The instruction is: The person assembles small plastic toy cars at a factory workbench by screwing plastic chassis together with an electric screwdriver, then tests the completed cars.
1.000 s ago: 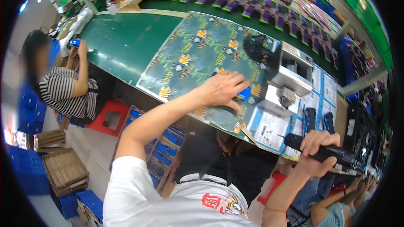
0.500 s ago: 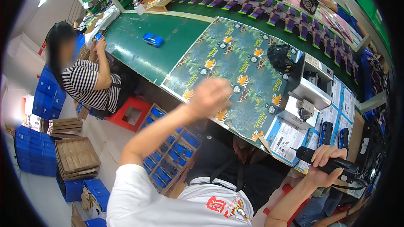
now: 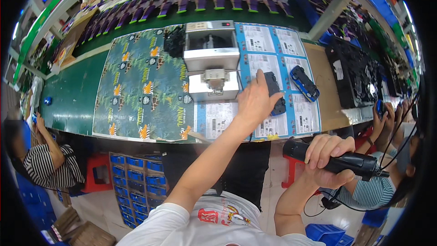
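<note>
My left hand (image 3: 256,102) reaches over the work table, index finger and thumb spread apart, at the left edge of a toy car (image 3: 274,92) with its dark underside up. The thumb overlaps the car; any grip on it does not show. To the right lies a second toy car (image 3: 304,83), blue and black, also underside up. Below the table's front edge, my right hand (image 3: 328,155) is wrapped round a black electric screwdriver (image 3: 353,163), its narrow end pointing left and a cable at its right end.
A silver screw feeder (image 3: 211,59) stands left of the cars, beside a black heap (image 3: 174,41). Printed sheets (image 3: 261,38) cover the table. Boxed blue cars (image 3: 136,175) sit below. People work at left (image 3: 52,164) and right (image 3: 375,191). Purple-and-green parts (image 3: 200,2) line the back.
The view has swung right. My left hand has moved from above the animal-patterned sheet, past the screw feeder, to the toy car. My right hand still holds the electric screwdriver.
</note>
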